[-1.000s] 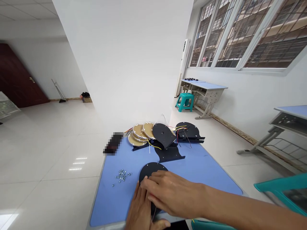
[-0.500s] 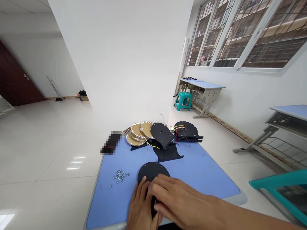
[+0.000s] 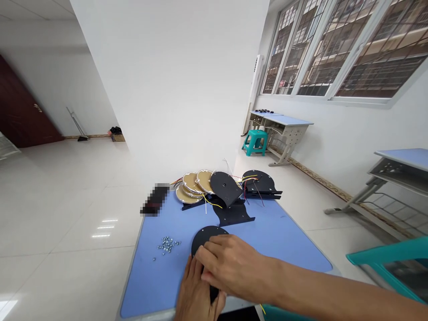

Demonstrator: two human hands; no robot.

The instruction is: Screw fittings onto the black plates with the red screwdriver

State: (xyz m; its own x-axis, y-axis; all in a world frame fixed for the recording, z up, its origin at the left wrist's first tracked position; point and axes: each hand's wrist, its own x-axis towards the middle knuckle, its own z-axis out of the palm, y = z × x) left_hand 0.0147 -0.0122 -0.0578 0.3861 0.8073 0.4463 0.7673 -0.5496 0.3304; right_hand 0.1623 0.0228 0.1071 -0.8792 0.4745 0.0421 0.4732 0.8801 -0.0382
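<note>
A round black plate [image 3: 207, 236] stands tilted at the near end of the blue table [image 3: 274, 243], partly hidden by my hands. My left hand [image 3: 195, 290] grips its lower edge from below, and my right hand [image 3: 232, 263] lies across its face with the fingers closed on it. Left of the plate is a small heap of silver screws [image 3: 168, 244]. Farther off lie a stack of gold-coloured discs with wires [image 3: 191, 187], a black plate with a bracket [image 3: 225, 188], a second plate with wires [image 3: 259, 181] and a black bracket [image 3: 232, 215].
A dark, blurred object [image 3: 155, 199] sits at the table's far left corner. A teal stool [image 3: 391, 263] stands close by on the right, with a desk [image 3: 401, 159] beyond. A tiled floor surrounds the table, and a further desk [image 3: 281, 121] stands along the window wall.
My right hand has slid up and left across the black plate, and the view has shifted slightly. My left hand stays on the plate's lower edge.
</note>
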